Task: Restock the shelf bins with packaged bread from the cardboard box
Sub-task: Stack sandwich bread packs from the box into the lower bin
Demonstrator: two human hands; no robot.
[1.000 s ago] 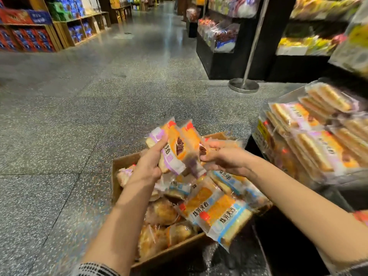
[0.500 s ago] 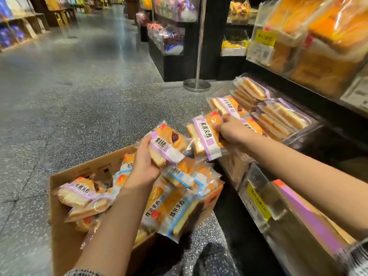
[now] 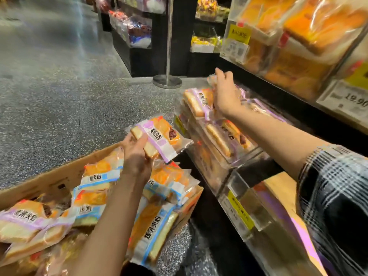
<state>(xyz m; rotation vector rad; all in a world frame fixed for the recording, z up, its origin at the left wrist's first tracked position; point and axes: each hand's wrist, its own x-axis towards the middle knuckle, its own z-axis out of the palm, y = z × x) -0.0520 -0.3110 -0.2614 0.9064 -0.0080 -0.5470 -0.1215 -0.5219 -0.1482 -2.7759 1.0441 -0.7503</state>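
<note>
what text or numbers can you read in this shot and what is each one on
"19.90" on the white price tag at the upper shelf edge.
"紫米夹心" on the purple-banded bread pack at the near left of the cardboard box.
"炼乳夹心" on the blue-banded bread pack in the box.
"夹心", with the characters before it blurred, on the purple-banded pack in the left hand.
Yellow shelf labels and the bin's yellow tag: too blurred to read.

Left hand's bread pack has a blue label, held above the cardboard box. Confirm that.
Not quite: the left hand holds a purple-labelled bread pack, not a blue one, as the head view shows. It is indeed held above the cardboard box.
</note>
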